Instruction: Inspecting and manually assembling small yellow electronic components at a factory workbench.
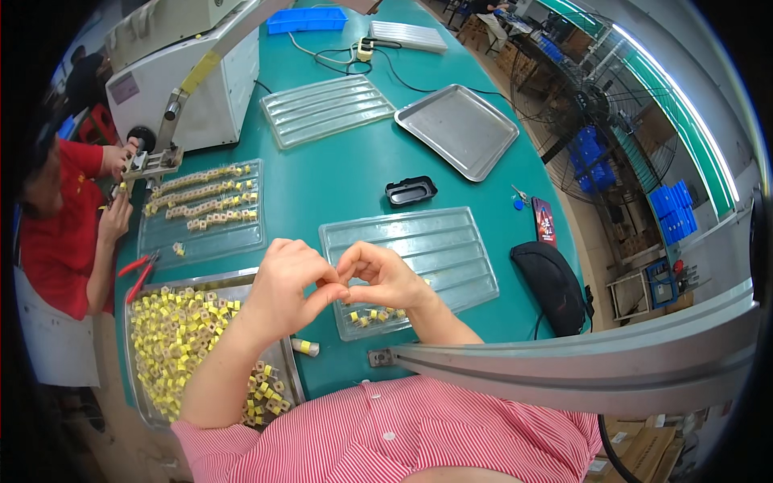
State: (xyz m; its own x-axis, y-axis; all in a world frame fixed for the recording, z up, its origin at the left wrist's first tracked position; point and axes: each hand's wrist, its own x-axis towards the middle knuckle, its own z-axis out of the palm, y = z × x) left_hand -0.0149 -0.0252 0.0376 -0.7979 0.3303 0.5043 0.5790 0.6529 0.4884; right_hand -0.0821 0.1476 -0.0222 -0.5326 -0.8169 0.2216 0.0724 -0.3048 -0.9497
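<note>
My left hand (291, 288) and my right hand (385, 278) meet with thumbs and fingertips pinched together. Whatever sits between the fingertips is too small or hidden to make out. Both hands are over the left part of a clear ribbed plastic tray (459, 262). A short row of small yellow-taped blocks (377, 315), like coil parts, lies in its nearest groove, partly behind my right hand. Under my left forearm is a metal tray with a heap of the same yellow blocks (173, 330). A small whitish cylinder with a yellow band (306, 347) lies beside that tray.
A metal beam (564, 366) crosses close on the right. Beyond lie a black holder (411, 191), an empty metal tray (463, 133), a black case (549, 288) and a phone (543, 220). At left, a person in red (56, 233) works at a machine near red-handled pliers (138, 278).
</note>
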